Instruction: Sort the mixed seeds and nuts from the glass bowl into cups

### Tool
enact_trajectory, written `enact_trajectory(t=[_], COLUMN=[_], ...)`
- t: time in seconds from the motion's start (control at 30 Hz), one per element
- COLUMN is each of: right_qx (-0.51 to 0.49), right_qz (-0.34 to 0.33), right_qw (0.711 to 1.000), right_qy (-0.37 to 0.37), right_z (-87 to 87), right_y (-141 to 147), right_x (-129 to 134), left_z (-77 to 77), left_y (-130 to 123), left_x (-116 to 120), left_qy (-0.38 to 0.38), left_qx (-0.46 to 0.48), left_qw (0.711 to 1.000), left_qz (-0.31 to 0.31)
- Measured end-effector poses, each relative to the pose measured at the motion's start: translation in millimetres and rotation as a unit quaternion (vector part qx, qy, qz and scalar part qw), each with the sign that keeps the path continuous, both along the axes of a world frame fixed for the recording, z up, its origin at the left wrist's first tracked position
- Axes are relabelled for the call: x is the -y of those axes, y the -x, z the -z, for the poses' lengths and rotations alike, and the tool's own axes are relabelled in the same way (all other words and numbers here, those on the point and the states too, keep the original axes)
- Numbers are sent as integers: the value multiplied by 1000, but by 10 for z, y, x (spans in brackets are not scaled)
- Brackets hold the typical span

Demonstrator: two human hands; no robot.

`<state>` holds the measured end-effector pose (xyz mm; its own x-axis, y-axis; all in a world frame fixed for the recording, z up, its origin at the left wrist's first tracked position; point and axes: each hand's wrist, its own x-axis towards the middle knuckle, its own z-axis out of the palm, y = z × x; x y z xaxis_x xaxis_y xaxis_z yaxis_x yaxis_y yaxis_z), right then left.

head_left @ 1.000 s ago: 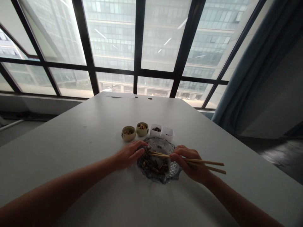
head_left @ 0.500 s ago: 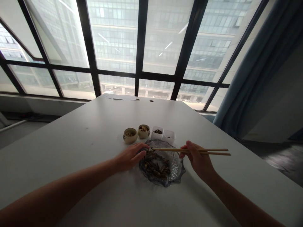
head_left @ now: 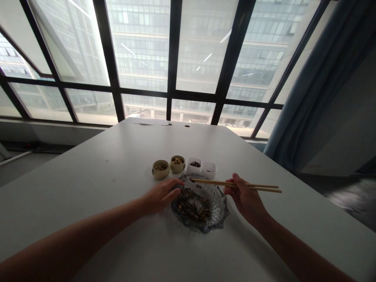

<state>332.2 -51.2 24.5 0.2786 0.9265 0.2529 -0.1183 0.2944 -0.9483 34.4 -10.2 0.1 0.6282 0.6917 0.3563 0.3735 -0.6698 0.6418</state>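
While the left hand [head_left: 161, 194] is reaching over the left rim of a clear glass bowl [head_left: 217, 206], the head view is showing the right hand [head_left: 245, 196] holding a pair of wooden chopsticks [head_left: 217, 182]. The right fingers are closing around the chopsticks part-way along, and the back ends are sticking out beyond the hand to the right. The tips are pointing left and hovering over the far left part of the bowl; something small and dark is showing there, too small to make out. The left thumb is standing apart from the other fingers, but whether they are gripping the rim I cannot tell.

Dark seeds [head_left: 192, 209] are lying in the glass bowl, mostly heaped toward its left and near side. Just beyond the bowl, two small tan pots [head_left: 163, 176] and two white cups [head_left: 194, 170] are standing side by side on the white counter [head_left: 132, 152], the pots on the left. The right-hand pot is holding light brown pieces, and the left-hand cup is holding dark bits. Papers [head_left: 147, 122] are lying at the counter's far end, before the windows [head_left: 141, 47].
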Motion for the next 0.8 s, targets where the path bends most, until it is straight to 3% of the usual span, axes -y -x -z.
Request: enact_trajectory(t=[0.1, 0.2, 0.27, 0.43, 0.63, 0.8], right_qx=[102, 247, 303, 381, 318, 364], right_qz=[78, 146, 158, 111, 115, -38], right_qw=[990, 949, 926, 903, 919, 907], right_qy=[-55, -133, -161, -167, -205, -211], right_z=[-46, -87, -92, -84, -119, -146], right_y=[2, 20, 49, 106, 17, 50], right_x=[40, 44, 3, -112, 40, 221], left_z=[3, 9, 8, -35, -78, -68], left_y=[-2, -4, -4, -4, -8, -4], left_x=[-1, -7, -8, 9, 36, 37], left_qy=[-3, -6, -4, 0, 7, 4], left_qx=[-5, -8, -8, -10, -14, -13], left_qw=[1000, 1000, 1000, 1000, 1000, 1000], left_qz=[-2, -4, -4, 0, -2, -3])
